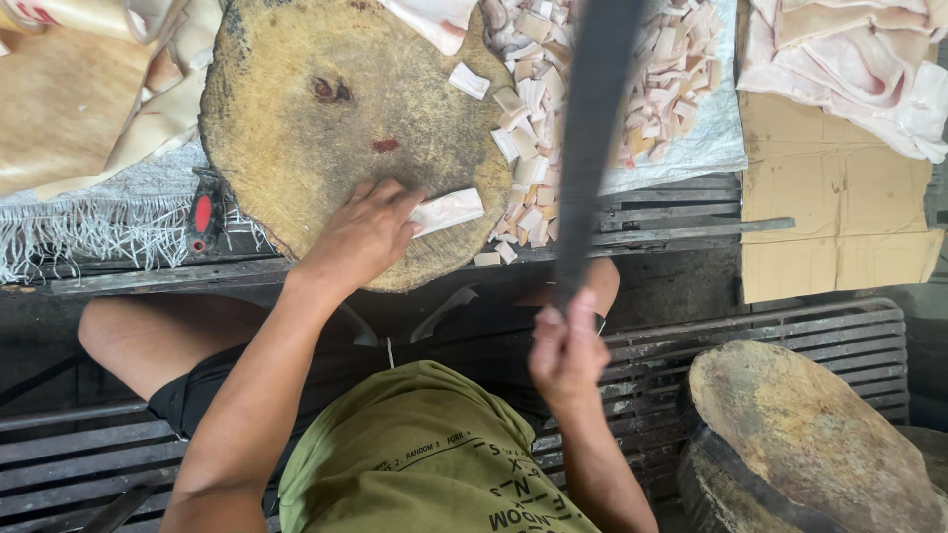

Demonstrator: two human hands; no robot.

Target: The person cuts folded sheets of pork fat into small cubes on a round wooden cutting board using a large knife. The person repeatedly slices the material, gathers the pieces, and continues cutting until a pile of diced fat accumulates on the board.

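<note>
My left hand (363, 235) presses down on one end of a pale strip of pork skin and fat (448, 210) that lies near the front edge of a round wooden chopping block (326, 109). My right hand (567, 353) grips the handle of a long dark cleaver (592, 138), whose blade is raised above the block's right side and blurred. A heap of small cut white pieces (538, 118) lies to the right of the block, partly hidden behind the blade. One loose cut piece (468, 80) rests on the block.
Large slabs of pale fat (859, 69) lie at the top right on cardboard (839, 217). A white woven sack (691, 158) lies under the cut pieces. A second wooden block (800, 444) stands at the lower right. Dark metal slats (750, 345) run under me.
</note>
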